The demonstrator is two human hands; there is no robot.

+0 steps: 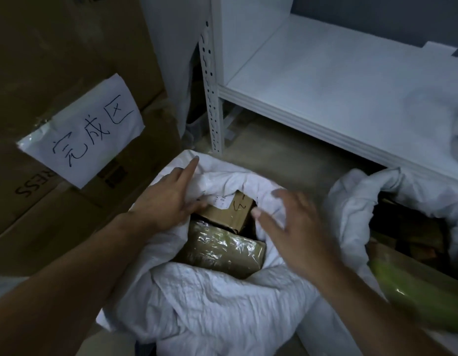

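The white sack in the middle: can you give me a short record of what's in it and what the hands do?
Sack: white sack, mouth open
Contents: small cardboard box next to a tape-wrapped parcel
Left: left hand at the box's left end, index finger straight over the sack's rim; grip unclear
Right: right hand open, fingers spread, blurred, by the box's right side
Nearby: second white sack to the right; handwritten paper sign on a large carton; white shelf behind
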